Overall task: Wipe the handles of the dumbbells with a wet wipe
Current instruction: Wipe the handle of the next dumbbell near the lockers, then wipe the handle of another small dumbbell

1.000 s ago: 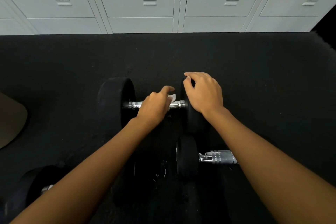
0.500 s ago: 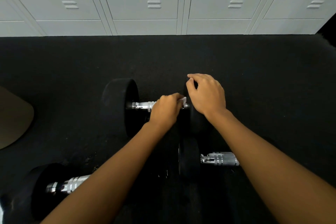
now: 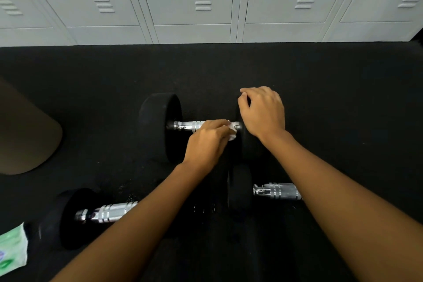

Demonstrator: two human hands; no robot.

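Grey lockers (image 3: 192,2) ran along the far edge of the black floor (image 3: 343,98), well behind the far dumbbell (image 3: 160,126), which served as the anchor for everything else. That dumbbell lay crosswise on the floor, its chrome handle (image 3: 183,125) running left to right between two black heads. Two more dumbbells lay nearer the person: one to the near left (image 3: 100,213) and one to the near right (image 3: 274,191), each with its handle bare. A tan object (image 3: 27,135) sat well to the left of the far dumbbell, and a green wipe pack (image 3: 13,252) lay beyond the near-left one, at the frame's corner. The right hand (image 3: 263,112) rested spread over the far dumbbell's right head, probably to stop it rolling while the handle was rubbed. The left hand (image 3: 208,142) was curled over the right end of the handle, its grip pinching the wipe (image 3: 232,131) against the chrome; a white fold of it showed just beside the right head, poking out from under the fingers. Judging by the bare handles nearby, the two nearer dumbbells likely remained to be wiped.
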